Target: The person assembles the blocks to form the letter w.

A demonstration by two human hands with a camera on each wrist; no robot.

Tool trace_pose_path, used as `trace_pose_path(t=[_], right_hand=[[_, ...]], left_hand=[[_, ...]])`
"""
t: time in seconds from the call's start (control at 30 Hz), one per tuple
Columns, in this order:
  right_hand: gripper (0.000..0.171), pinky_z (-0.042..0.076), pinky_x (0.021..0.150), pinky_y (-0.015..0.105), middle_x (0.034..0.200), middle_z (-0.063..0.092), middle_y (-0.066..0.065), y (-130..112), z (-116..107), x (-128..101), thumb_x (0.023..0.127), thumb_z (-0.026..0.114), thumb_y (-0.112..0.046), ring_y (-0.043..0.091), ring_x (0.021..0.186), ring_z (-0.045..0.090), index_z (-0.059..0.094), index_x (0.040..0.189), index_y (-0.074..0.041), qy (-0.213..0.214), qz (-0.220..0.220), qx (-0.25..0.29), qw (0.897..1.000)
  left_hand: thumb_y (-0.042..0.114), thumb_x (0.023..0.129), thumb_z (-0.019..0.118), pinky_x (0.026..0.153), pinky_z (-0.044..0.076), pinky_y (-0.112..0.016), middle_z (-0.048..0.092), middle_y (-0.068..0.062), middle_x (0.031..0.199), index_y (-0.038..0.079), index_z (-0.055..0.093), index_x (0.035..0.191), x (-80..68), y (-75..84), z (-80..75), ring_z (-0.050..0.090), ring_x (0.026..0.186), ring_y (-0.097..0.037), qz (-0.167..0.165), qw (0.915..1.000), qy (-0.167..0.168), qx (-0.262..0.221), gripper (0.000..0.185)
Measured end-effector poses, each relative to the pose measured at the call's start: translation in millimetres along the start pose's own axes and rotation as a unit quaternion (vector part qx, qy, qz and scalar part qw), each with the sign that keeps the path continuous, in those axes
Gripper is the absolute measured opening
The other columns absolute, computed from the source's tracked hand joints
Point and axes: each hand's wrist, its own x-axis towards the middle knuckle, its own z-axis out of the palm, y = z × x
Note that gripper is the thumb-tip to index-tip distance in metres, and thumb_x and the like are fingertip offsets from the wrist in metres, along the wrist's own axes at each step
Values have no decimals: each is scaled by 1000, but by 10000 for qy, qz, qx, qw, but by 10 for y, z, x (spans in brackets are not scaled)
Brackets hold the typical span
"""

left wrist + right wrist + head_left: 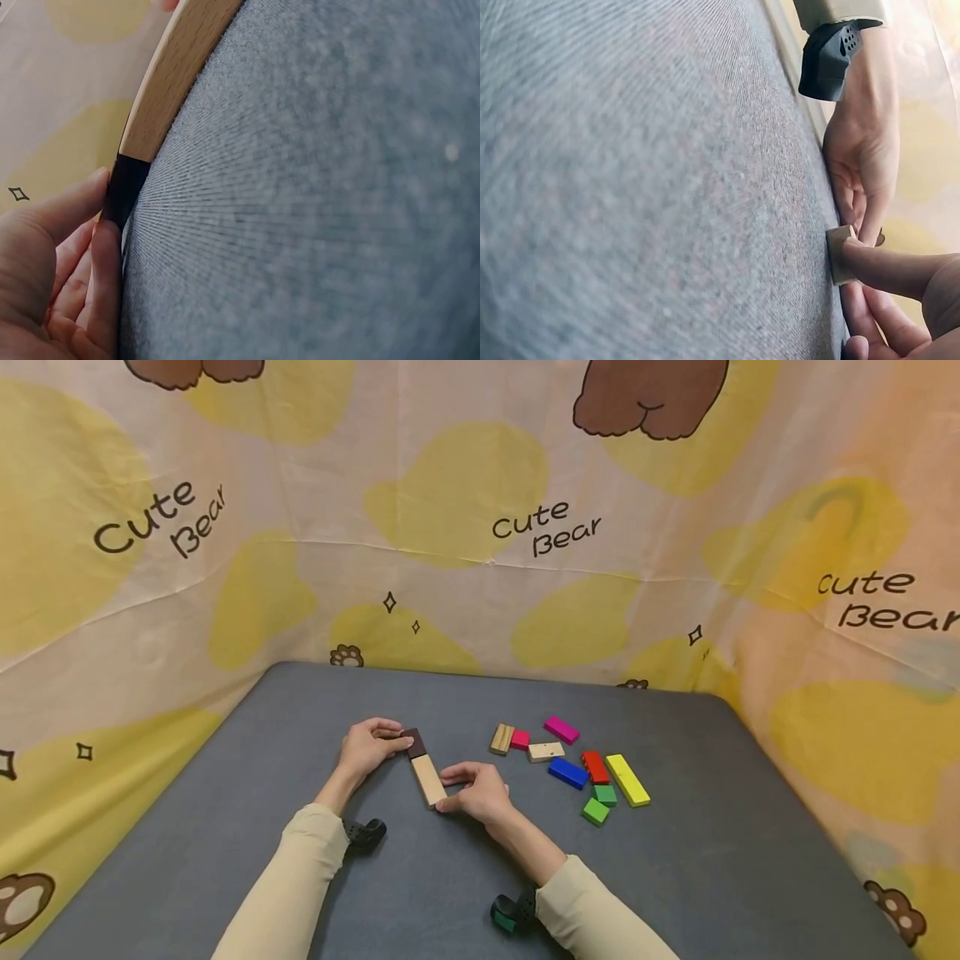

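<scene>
On the grey table a dark brown block (415, 744) and a longer light wooden block (428, 779) lie end to end in one slanting line, their ends meeting. My left hand (365, 750) pinches the dark block between thumb and fingers; the left wrist view shows the grip on the dark block (126, 187) close up. My right hand (480, 793) holds the near end of the wooden block, thumb at that end and fingers along its right side. In the right wrist view the thumb presses against the block's end face (837, 257).
Right of my hands lie several loose blocks: striped wooden pieces (502, 739), a pinkish red one (520, 739), a magenta one (562, 729), a pale one (546, 752), a blue one (568, 772), a red one (596, 767), a yellow one (628, 780) and two green ones (596, 812). Printed cloth surrounds the table.
</scene>
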Motion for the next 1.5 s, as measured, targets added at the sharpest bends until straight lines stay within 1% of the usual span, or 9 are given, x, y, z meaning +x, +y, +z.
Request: trace_pose_path(t=[0.13,0.37,0.5,0.6,0.73,0.97,1.07,1.2,1.5], right_hand=[[33,12,98,56,86,73,-3,9,13,1,68,90,-3,21,86,52,77,98,-11,35,64,-28,10000],[35,10,102,56,86,73,-2,6,11,23,67,89,-1,20,104,56,76,98,-9,60,33,31,10000],[34,8,103,57,86,73,-1,-2,16,28,67,90,-1,21,104,56,76,97,-9,49,38,80,9999],[34,7,104,58,86,73,-1,3,17,32,67,90,-1,20,104,57,76,97,-10,68,37,71,9999],[33,6,105,58,85,73,-2,27,23,30,67,90,-2,20,102,56,76,96,-10,80,28,69,9999],[33,4,107,58,85,73,-2,40,14,25,67,90,-1,18,100,56,76,96,-10,51,-94,80,9999],[32,0,109,58,86,74,-1,41,7,24,68,89,0,19,103,56,76,96,-10,-1,-71,141,9999],[31,-1,110,59,87,74,1,40,1,25,68,89,0,20,105,54,76,95,-10,-38,-9,187,9998],[32,1,110,59,86,73,-1,35,-3,33,68,88,1,19,95,54,76,96,-10,-78,14,171,9998]], left_hand=[[26,81,84,72,55,-32,70,-10,108,7,69,110,-8,-12,1,66,86,-20,0,10000,-49,39,38],[26,81,83,72,54,-32,69,-10,107,6,68,110,-2,-7,-2,66,84,-20,23,10000,-77,30,38],[25,82,83,72,54,-34,69,-11,106,6,68,110,-13,-2,-6,66,83,-21,86,9999,-40,90,37],[26,83,82,78,51,-40,68,-12,109,6,67,112,-34,14,10,64,91,-26,208,9992,-11,339,39],[26,83,81,84,48,-45,66,-14,118,6,64,120,-110,51,32,62,103,-29,455,9961,-62,752,45],[15,83,81,79,53,-46,59,-18,131,5,62,130,-347,187,72,66,100,-31,1281,9847,-392,1117,51],[16,82,82,81,52,-49,60,-18,130,6,63,130,-447,237,105,64,102,-32,1440,9804,-422,1275,52],[19,80,84,83,50,-52,63,-19,123,6,62,132,-529,250,136,62,102,-33,1388,9805,-353,1346,58],[20,80,84,88,49,-51,59,-14,132,5,58,136,-530,211,146,60,109,-33,1109,9868,-386,1112,64]])
